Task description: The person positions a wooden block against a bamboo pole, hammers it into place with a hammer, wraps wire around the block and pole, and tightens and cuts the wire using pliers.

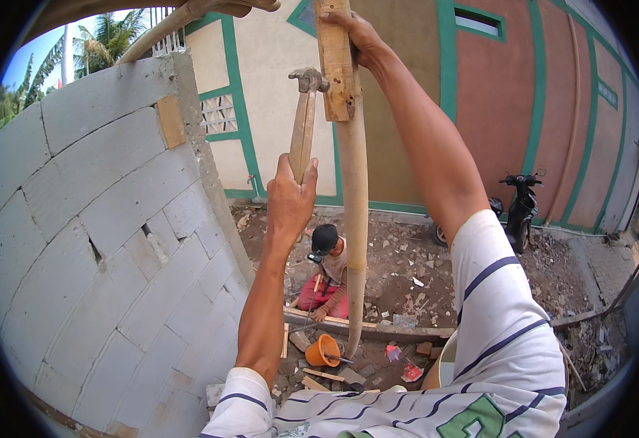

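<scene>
My left hand (290, 203) is closed around the wooden handle of a claw hammer (302, 124), its metal head raised beside a short wooden board (336, 69). Head and board edge appear very close; whether they touch I cannot tell. My right hand (359, 38) reaches up and grips the board near its upper part, fingers wrapped round the edge. Behind the board stands a long bamboo pole (356, 212), slightly bent, running down toward the ground. Dark marks, perhaps nail spots, show on the board's lower end.
A grey block wall (108, 219) rises on the left. Below, a co-worker in a dark cap (325, 239) crouches beside a long timber strip. An orange bucket (322, 351) stands among rubble near the pole's foot. A motorbike (522, 208) is parked by the painted wall (491, 109).
</scene>
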A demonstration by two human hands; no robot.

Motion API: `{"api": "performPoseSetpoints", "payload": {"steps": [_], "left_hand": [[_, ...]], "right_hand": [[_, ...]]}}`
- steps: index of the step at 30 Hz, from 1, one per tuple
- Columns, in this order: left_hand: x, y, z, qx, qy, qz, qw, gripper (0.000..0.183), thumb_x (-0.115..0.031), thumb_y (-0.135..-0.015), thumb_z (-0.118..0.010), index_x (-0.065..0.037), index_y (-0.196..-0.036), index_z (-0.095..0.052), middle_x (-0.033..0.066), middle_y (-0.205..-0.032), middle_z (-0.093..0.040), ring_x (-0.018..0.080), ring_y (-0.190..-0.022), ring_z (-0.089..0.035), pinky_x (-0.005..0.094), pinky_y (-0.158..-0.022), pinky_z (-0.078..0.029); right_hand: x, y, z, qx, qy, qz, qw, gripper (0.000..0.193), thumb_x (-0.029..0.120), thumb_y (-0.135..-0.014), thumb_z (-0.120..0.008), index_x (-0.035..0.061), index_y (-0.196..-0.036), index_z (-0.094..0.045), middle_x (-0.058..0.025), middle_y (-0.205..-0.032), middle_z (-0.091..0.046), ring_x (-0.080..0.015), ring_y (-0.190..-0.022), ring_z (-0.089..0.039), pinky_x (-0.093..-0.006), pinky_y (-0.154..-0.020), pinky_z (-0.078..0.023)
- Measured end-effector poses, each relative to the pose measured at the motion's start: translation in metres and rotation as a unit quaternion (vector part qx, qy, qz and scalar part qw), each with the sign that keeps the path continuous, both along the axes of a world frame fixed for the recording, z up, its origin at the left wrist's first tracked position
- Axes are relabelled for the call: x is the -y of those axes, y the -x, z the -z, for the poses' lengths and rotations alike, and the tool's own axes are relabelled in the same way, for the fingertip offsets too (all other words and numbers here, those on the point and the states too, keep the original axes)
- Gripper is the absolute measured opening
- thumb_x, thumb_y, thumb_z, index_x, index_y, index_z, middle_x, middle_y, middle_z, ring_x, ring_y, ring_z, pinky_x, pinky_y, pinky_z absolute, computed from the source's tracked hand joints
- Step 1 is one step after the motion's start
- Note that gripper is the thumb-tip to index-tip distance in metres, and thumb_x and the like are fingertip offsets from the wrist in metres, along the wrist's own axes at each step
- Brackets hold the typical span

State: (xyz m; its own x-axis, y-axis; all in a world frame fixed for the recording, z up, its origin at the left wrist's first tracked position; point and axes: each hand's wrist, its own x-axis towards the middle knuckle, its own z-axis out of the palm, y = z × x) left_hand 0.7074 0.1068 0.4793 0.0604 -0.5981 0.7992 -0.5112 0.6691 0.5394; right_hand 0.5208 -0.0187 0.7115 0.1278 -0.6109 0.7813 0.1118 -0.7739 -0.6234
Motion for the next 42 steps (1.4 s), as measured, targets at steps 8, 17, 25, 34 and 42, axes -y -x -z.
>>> {"api": "performPoseSetpoints", "payload": {"steps": [8, 17, 25, 34, 42], "left_hand": [[-0.001, 0.007, 0.008, -0.013, 0.051, 0.0, 0.999, 0.038, -0.031, -0.097, -0.061, 0.004, -0.108, -0.052, 0.0173, -0.071, -0.064, 0.0315, -0.065, -0.066, 0.0423, -0.061, -0.05], [-0.106, -0.03, -0.091, -0.307, 0.298, 0.147, 0.892, 0.044, -0.049, -0.099, -0.054, -0.006, -0.098, -0.043, 0.0036, -0.065, -0.051, 0.0119, -0.048, -0.052, 0.0293, -0.046, -0.048], [0.002, 0.002, -0.007, 0.004, -0.062, 0.013, 0.998, 0.041, -0.036, -0.099, -0.057, 0.005, -0.103, -0.054, 0.0157, -0.068, -0.057, 0.0264, -0.06, -0.062, 0.0386, -0.058, -0.049], [-0.011, 0.013, -0.003, -0.03, 0.011, 0.012, 0.999, 0.043, -0.033, -0.096, -0.062, 0.007, -0.109, -0.054, 0.0218, -0.073, -0.063, 0.0313, -0.067, -0.064, 0.044, -0.066, -0.05], [-0.105, -0.03, -0.098, -0.34, 0.402, 0.173, 0.833, 0.042, -0.043, -0.099, -0.055, -0.004, -0.087, -0.044, 0.0055, -0.063, -0.05, 0.0127, -0.049, -0.052, 0.0292, -0.049, -0.049]], "right_hand": [[-0.002, -0.01, 0.003, 0.002, 0.003, 0.002, 1.0, 0.068, 0.038, -0.075, -0.081, 0.0037, -0.125, -0.049, -0.0135, -0.103, -0.06, -0.0234, -0.09, -0.064, -0.042, -0.077, -0.057], [-0.008, 0.002, 0.005, 0.0, 0.032, -0.018, 0.999, 0.064, 0.035, -0.08, -0.077, 0.0059, -0.131, -0.051, -0.0117, -0.113, -0.061, -0.0226, -0.098, -0.063, -0.0394, -0.083, -0.054], [0.008, 0.008, 0.001, -0.001, 0.0, 0.006, 1.0, 0.073, 0.038, -0.074, -0.082, 0.002, -0.127, -0.047, -0.015, -0.106, -0.059, -0.0239, -0.091, -0.064, -0.0413, -0.076, -0.057], [0.0, -0.003, 0.001, 0.012, 0.004, 0.002, 1.0, 0.069, 0.038, -0.076, -0.08, 0.0031, -0.127, -0.048, -0.0148, -0.107, -0.06, -0.0239, -0.091, -0.064, -0.0413, -0.076, -0.058], [-0.019, -0.006, 0.0, -0.001, 0.028, -0.017, 0.999, 0.066, 0.034, -0.077, -0.078, 0.0031, -0.129, -0.051, -0.0142, -0.111, -0.061, -0.0251, -0.098, -0.063, -0.0406, -0.083, -0.054]]}}
